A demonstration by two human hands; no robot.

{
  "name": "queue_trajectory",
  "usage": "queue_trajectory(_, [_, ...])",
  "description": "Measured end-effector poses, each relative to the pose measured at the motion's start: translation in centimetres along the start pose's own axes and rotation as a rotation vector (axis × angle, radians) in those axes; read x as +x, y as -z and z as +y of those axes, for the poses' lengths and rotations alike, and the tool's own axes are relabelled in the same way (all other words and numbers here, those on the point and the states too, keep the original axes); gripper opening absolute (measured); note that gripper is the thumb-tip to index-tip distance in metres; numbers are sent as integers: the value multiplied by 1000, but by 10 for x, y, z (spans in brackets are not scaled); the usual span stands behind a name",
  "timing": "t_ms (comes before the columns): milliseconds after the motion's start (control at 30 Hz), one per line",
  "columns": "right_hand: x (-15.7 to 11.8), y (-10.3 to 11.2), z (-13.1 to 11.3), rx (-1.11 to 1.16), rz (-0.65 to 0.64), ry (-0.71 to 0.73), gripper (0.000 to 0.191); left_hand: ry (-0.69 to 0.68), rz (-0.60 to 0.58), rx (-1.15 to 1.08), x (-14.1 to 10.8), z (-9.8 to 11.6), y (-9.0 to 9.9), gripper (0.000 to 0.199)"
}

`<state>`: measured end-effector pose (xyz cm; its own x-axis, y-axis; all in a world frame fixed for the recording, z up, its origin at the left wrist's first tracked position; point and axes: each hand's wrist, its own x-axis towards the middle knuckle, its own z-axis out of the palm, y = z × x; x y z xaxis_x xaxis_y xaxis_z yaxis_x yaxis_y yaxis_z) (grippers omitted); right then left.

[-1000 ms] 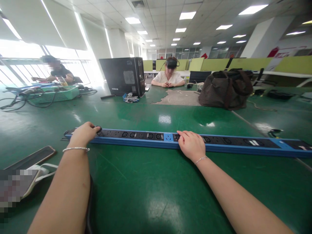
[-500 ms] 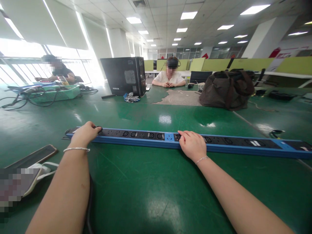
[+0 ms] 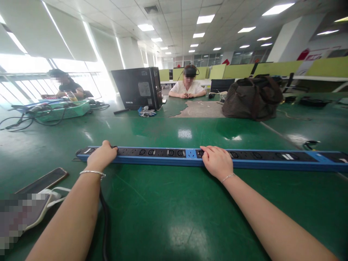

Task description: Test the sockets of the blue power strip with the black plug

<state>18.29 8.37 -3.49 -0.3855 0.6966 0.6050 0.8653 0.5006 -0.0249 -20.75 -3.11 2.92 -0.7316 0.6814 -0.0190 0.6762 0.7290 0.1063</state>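
A long blue and black power strip (image 3: pixel 160 160) with a row of sockets lies across the green table. My left hand (image 3: pixel 102 156) is closed around a black plug (image 3: pixel 115 148) at the strip's left part; the fingers hide most of the plug, so I cannot tell how deep it sits. From beneath that wrist a thick black cable (image 3: pixel 106 224) runs down to the table's near side. Just right of the blue socket, my right hand (image 3: pixel 217 161) grips the strip, fingers over its top and thumb at the near side.
Two phones, one dark (image 3: pixel 45 180) and one with a white strap (image 3: pixel 29 214), lie at the near left. Farther back are a green basket (image 3: pixel 65 111) with cables, a black computer case (image 3: pixel 136 88), gloves (image 3: pixel 146 111) and a brown bag (image 3: pixel 251 99). Two people sit beyond.
My left hand has shifted slightly right and down in view, still on the plug. More of the black cable shows beside the forearm. My right hand keeps its hold on the strip.
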Motion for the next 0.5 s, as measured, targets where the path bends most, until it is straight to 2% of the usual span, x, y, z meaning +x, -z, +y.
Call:
queue_trajectory(200, [0,1,0,-3,-4,0,36,-36,-44,12,7,-1,-2,42])
queue_trajectory(500, [0,1,0,5,-21,-4,35,-25,20,-36,6,-4,-10,48])
